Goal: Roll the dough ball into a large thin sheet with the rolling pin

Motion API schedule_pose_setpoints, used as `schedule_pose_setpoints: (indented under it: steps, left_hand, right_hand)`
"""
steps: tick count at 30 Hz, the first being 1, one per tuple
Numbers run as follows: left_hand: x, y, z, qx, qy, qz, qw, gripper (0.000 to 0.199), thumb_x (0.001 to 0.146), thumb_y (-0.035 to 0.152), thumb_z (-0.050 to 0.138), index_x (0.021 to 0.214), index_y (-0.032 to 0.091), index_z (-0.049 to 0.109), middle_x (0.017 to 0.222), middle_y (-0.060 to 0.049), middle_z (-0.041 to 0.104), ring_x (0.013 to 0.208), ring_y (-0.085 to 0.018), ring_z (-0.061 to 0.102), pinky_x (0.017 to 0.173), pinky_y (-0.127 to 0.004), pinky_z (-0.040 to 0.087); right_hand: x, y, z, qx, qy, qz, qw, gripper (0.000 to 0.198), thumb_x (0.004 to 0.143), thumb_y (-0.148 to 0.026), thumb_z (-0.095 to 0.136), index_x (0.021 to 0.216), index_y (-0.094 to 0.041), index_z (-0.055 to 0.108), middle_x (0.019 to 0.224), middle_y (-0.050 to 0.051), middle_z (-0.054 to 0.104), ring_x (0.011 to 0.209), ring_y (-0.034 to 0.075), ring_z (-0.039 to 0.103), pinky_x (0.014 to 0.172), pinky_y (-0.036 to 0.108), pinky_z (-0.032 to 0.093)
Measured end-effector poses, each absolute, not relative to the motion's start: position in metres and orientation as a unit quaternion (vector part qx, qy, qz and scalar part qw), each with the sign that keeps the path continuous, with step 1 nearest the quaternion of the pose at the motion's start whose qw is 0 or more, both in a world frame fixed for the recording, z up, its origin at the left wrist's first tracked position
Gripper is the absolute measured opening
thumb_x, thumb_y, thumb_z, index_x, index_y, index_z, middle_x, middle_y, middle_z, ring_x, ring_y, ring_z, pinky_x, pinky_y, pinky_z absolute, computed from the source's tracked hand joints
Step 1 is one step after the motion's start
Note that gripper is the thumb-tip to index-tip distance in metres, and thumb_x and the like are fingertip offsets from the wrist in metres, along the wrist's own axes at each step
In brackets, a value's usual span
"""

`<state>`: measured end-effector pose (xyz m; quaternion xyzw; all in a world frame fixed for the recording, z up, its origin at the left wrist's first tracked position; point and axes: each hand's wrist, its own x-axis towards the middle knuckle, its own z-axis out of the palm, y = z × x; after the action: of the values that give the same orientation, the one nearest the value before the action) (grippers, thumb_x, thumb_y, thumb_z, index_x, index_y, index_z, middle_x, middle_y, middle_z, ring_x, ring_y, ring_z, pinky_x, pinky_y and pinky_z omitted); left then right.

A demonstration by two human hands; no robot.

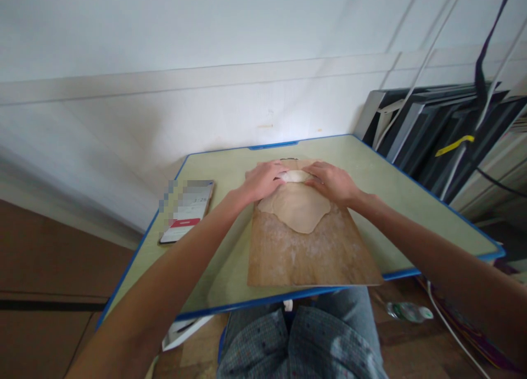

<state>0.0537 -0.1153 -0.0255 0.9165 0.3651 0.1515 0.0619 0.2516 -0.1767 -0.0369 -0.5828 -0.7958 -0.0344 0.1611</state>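
A thin, flat sheet of dough [302, 207] lies on a floured wooden board [308, 261]. Its far edge is gathered into a pale roll [295, 176]; whether a rolling pin is inside, I cannot tell. My left hand [265, 180] holds the left end of this roll with bent fingers. At the right end, my right hand [329, 179] grips it the same way, its fingers pointing inward. The roll shows between the two hands, while its ends are hidden under them. The near part of the sheet stays spread flat and tapers toward me.
The board rests on a pale green table [222, 269] with a blue rim against a white wall. Left of the board lies a phone [191, 211], lit and partly blurred. Dark flat panels [432, 126] and hanging cables are at right. A plastic bottle [408, 312] lies on the floor.
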Motion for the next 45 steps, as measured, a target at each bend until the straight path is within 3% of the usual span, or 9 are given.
schedule_pose_setpoints:
  steps: [4,7,10,16,20,28,36,41,45]
  left_hand:
    - [0.050,-0.122,-0.026,0.925,0.320,0.200,0.036,0.031,0.079,0.020,0.053,0.108,0.019,0.064,0.113,-0.005,0.062,0.105,-0.020,0.056,0.091,-0.031,0.043]
    - [0.054,-0.115,-0.016,0.925,0.308,0.196,0.104,0.024,0.080,0.030,0.053,0.089,0.014,0.069,0.089,-0.005,0.067,0.081,-0.018,0.061,0.073,-0.028,0.047]
    - [0.061,-0.103,-0.006,0.920,0.327,0.169,0.137,0.039,0.088,0.037,0.040,0.072,0.012,0.066,0.070,-0.004,0.065,0.065,-0.015,0.058,0.062,-0.026,0.044]
    - [0.067,-0.109,-0.018,0.901,0.420,0.104,-0.030,0.045,0.095,0.039,0.022,0.103,0.016,0.060,0.101,-0.009,0.066,0.093,-0.022,0.061,0.078,-0.033,0.045]
    - [0.068,-0.126,-0.026,0.868,0.476,0.099,-0.099,0.053,0.096,0.038,0.014,0.109,0.016,0.060,0.103,-0.011,0.067,0.094,-0.026,0.062,0.082,-0.039,0.045]
    - [0.076,-0.107,-0.023,0.874,0.482,0.050,-0.044,0.050,0.097,0.039,0.013,0.127,0.021,0.049,0.126,-0.006,0.057,0.119,-0.021,0.049,0.097,-0.036,0.039]
    - [0.081,-0.073,-0.025,0.878,0.478,0.012,0.019,0.049,0.095,0.038,0.012,0.120,0.024,0.052,0.127,-0.006,0.056,0.118,-0.024,0.050,0.095,-0.040,0.041]
    - [0.087,-0.059,-0.021,0.874,0.480,-0.043,0.064,0.050,0.095,0.039,0.014,0.118,0.022,0.055,0.129,-0.008,0.055,0.116,-0.025,0.052,0.092,-0.040,0.042]
    - [0.087,-0.061,-0.014,0.898,0.427,-0.074,0.071,0.037,0.090,0.033,0.035,0.118,0.021,0.056,0.127,-0.006,0.057,0.115,-0.020,0.053,0.094,-0.028,0.039]
  right_hand:
    - [0.255,-0.179,-0.039,-0.551,-0.811,-0.048,0.192,0.035,0.087,-0.027,0.045,0.116,-0.014,0.059,0.114,0.012,0.062,0.106,0.025,0.055,0.086,0.035,0.044]
    - [0.266,-0.170,-0.031,-0.494,-0.848,0.001,0.192,0.037,0.089,-0.036,0.042,0.110,-0.014,0.062,0.112,0.012,0.063,0.103,0.023,0.057,0.088,0.033,0.043]
    - [0.276,-0.159,-0.027,-0.511,-0.838,0.021,0.190,0.044,0.092,-0.038,0.030,0.110,-0.014,0.062,0.116,0.012,0.063,0.107,0.022,0.056,0.093,0.035,0.041]
    - [0.270,-0.168,-0.041,-0.633,-0.763,-0.031,0.124,0.049,0.095,-0.033,0.020,0.124,-0.013,0.054,0.131,0.012,0.054,0.122,0.023,0.047,0.103,0.042,0.034]
    - [0.261,-0.179,-0.045,-0.644,-0.750,-0.083,0.128,0.049,0.094,-0.030,0.020,0.134,-0.013,0.044,0.137,0.012,0.047,0.126,0.025,0.043,0.104,0.048,0.030]
    - [0.269,-0.156,-0.047,-0.644,-0.756,-0.059,0.105,0.048,0.094,-0.029,0.021,0.136,-0.020,0.042,0.141,0.011,0.042,0.130,0.027,0.037,0.104,0.054,0.029]
    - [0.277,-0.127,-0.040,-0.661,-0.749,0.038,0.034,0.051,0.094,-0.031,0.018,0.142,-0.018,0.030,0.147,0.013,0.032,0.135,0.027,0.028,0.102,0.055,0.030]
    - [0.284,-0.107,-0.046,-0.657,-0.754,0.027,0.011,0.050,0.094,-0.031,0.021,0.140,-0.017,0.034,0.143,0.015,0.038,0.131,0.028,0.035,0.099,0.048,0.037]
    - [0.288,-0.104,-0.050,-0.620,-0.784,-0.015,0.038,0.042,0.091,-0.023,0.029,0.123,-0.014,0.054,0.125,0.015,0.058,0.116,0.027,0.052,0.092,0.042,0.043]
